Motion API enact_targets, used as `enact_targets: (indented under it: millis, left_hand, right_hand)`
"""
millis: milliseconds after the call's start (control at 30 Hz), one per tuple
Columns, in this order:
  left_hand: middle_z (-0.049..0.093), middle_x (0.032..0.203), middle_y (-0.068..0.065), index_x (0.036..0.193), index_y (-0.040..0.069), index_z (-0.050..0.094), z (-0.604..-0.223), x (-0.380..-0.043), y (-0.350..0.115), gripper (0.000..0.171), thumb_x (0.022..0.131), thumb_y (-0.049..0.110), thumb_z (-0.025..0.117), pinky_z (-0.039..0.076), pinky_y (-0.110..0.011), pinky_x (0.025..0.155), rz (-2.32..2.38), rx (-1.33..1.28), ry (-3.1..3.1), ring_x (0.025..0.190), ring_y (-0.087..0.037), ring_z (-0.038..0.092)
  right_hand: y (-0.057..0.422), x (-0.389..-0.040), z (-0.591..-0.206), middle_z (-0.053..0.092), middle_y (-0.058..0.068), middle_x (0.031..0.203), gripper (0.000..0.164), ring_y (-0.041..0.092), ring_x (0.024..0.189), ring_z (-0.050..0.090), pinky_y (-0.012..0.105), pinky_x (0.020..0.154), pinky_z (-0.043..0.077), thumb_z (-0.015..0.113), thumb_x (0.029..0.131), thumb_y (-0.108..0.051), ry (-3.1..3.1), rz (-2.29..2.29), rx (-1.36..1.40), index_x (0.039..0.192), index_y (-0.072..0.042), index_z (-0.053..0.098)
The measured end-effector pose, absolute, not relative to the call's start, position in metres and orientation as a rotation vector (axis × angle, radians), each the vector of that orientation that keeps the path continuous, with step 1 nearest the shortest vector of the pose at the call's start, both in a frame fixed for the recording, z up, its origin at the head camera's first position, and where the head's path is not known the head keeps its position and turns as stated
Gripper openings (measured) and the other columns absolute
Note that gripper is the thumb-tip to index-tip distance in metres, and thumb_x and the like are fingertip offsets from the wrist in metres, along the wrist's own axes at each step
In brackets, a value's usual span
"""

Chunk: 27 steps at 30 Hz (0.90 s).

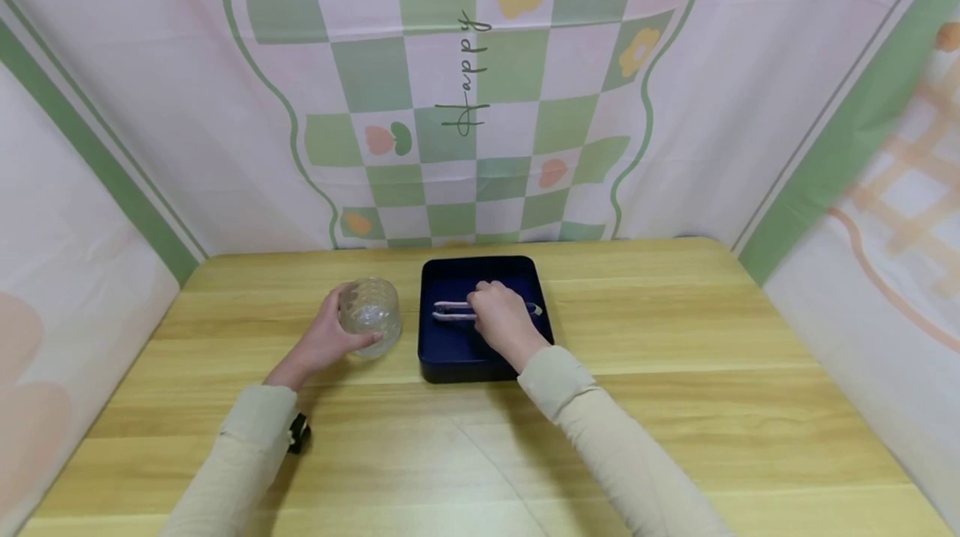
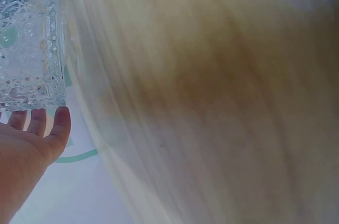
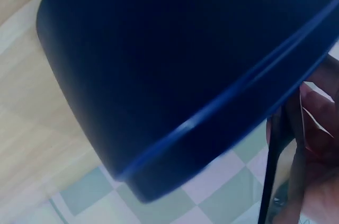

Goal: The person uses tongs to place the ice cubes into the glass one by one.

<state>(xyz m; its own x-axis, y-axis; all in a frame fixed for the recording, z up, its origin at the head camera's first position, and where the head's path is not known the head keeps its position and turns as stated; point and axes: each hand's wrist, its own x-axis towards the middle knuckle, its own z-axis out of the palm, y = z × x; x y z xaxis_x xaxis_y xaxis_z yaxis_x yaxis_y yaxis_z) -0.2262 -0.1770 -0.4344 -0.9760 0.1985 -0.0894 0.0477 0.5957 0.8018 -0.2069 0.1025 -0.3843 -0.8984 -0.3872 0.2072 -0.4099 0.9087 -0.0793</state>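
A clear glass (image 1: 369,312) with a raised pattern is at the left of the table. My left hand (image 1: 336,328) holds it from its left side, thumb across the near side; in the left wrist view fingertips (image 2: 62,115) touch the glass (image 2: 32,49). To its right, a dark blue tray (image 1: 450,358) rests on the table. Over the tray my right hand (image 1: 501,316) grips a pair of tongs (image 1: 453,311) by the middle. Two pinkish arms stick out leftward and a pale end shows at right. In the right wrist view the tongs (image 3: 271,176) appear dark beside the tray's wall (image 3: 175,144).
The wooden table (image 1: 675,437) reaches to a patterned curtain (image 1: 442,178) behind it, with more cloth at both sides. A small black object (image 1: 298,434) shows at the left sleeve.
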Motion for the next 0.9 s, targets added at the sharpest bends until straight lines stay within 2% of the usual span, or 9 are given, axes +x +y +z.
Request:
enact_targets:
  millis: [200,467,733,900]
  left_hand:
    - [0.02,0.153,-0.026,0.151,0.006,0.011,-0.433,-0.226,-0.175,0.107,0.076,0.038,0.079,0.033,-0.063,0.109,1.324,0.206,2.645,0.136,-0.047,0.031]
    - [0.02,0.153,-0.026,0.151,0.006,0.011,-0.433,-0.225,-0.175,0.106,0.076,0.038,0.079,0.033,-0.063,0.109,1.328,0.212,2.647,0.136,-0.047,0.03]
    - [0.021,0.152,-0.026,0.151,0.005,0.012,-0.435,-0.226,-0.175,0.106,0.075,0.037,0.08,0.033,-0.063,0.109,1.336,0.228,2.651,0.136,-0.047,0.031]
    - [0.021,0.152,-0.026,0.151,0.005,0.012,-0.433,-0.226,-0.175,0.106,0.075,0.035,0.08,0.033,-0.063,0.109,1.345,0.218,2.646,0.135,-0.047,0.031]
  right_hand:
    - [0.106,-0.207,-0.384,0.065,0.008,0.086,0.015,0.024,0.08,0.061,0.036,0.069,0.057,0.075,0.077,-0.003,-2.855,0.182,0.603,0.092,-0.005,0.073]
    - [0.113,-0.206,-0.38,0.067,0.008,0.093,0.025,0.023,0.084,0.062,0.033,0.072,0.057,0.076,0.078,-0.007,-2.802,0.21,0.583,0.103,-0.004,0.072]
    - [0.117,-0.205,-0.367,0.069,0.008,0.099,0.029,0.025,0.091,0.064,0.034,0.081,0.056,0.077,0.077,-0.007,-2.62,0.289,0.61,0.105,-0.004,0.07]
    - [0.102,-0.198,-0.355,0.069,0.007,0.098,0.028,0.023,0.091,0.064,0.031,0.08,0.057,0.077,0.077,-0.007,-2.548,0.329,0.682,0.104,-0.004,0.071]
